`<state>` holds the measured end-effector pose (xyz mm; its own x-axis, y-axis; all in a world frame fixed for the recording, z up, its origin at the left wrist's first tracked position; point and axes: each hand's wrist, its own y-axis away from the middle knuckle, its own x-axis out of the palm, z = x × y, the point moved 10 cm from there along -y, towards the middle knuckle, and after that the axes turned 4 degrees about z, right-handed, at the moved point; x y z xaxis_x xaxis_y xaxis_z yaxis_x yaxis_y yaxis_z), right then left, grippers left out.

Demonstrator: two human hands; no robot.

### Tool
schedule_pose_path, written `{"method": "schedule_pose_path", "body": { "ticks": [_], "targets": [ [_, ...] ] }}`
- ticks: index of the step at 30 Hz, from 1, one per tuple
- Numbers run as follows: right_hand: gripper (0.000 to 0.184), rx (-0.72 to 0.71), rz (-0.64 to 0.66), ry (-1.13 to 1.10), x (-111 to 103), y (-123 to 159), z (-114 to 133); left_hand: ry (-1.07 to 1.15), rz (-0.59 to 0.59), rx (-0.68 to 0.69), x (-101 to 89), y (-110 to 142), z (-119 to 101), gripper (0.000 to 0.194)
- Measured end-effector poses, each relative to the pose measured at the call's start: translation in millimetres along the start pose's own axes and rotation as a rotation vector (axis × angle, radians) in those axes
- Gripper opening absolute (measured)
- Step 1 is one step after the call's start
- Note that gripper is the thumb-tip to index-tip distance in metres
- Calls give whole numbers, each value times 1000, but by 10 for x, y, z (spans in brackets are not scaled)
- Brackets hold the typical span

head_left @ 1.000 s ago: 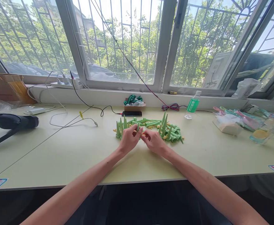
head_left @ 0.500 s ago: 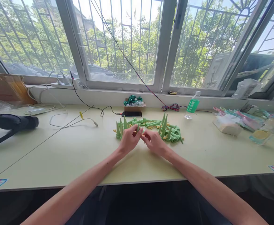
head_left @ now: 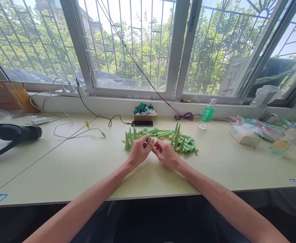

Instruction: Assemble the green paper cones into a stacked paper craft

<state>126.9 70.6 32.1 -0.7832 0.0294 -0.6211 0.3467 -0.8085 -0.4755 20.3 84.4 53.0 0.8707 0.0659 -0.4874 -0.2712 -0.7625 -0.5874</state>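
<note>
Near the middle of the frame, the left hand (head_left: 139, 149) has its fingers drawn in around an upright green cone (head_left: 149, 137), whose tip shows above the thumb. The right hand (head_left: 167, 153) meets it from the other side, its fingers pinched narrow on a small yellow piece (head_left: 154, 147). The step in hand looks like close fingertip work between these two parts; whether they touch is hidden. The next move seems to call for a steady left grip and small, careful motions of the right fingers.

Just left of the hands, upright cones (head_left: 127, 141) stand in a cluster. Right of centre, more standing cones (head_left: 176, 136) crowd a heap of lying green parts (head_left: 188, 148), with yellow bits among them. These flank both hands closely, so a sideways sweep could topple some.

Farther back on the worktop (head_left: 87, 175) lie a phone (head_left: 142, 123) and a small open box (head_left: 145, 117), with a bottle (head_left: 206, 114) to their right. A black headset (head_left: 11, 133) at the left edge is well apart; the near worktop offers no obstacle.
</note>
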Motion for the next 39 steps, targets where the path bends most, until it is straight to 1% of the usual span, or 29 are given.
{"method": "schedule_pose_path", "body": {
  "ticks": [4,9,15,18,26,28,31,33,35,39],
  "targets": [
    [17,-11,21,8,30,-11,0,-9,15,-6,15,3,19,37],
    [26,-3,27,50,46,-12,-20,-27,15,7,17,5,3,40],
    [14,9,4,6,22,-4,-37,-11,22,-2,21,5,11,38],
    [14,0,4,2,24,-7,-33,-24,22,0,20,4,10,38],
    [31,-7,21,67,50,-8,-30,-63,19,6,23,10,3,39],
    [28,3,23,59,44,-4,-27,-57,21,-2,23,9,12,39],
    [16,23,23,25,31,1,-29,-40,24,-10,23,4,23,38],
    [12,25,22,15,26,2,-25,-37,28,-12,27,1,27,38],
    [11,14,25,15,30,0,-15,-40,29,-13,28,0,25,37],
    [18,-16,27,22,44,-6,0,-40,25,-2,25,4,4,38]
  ]
}}
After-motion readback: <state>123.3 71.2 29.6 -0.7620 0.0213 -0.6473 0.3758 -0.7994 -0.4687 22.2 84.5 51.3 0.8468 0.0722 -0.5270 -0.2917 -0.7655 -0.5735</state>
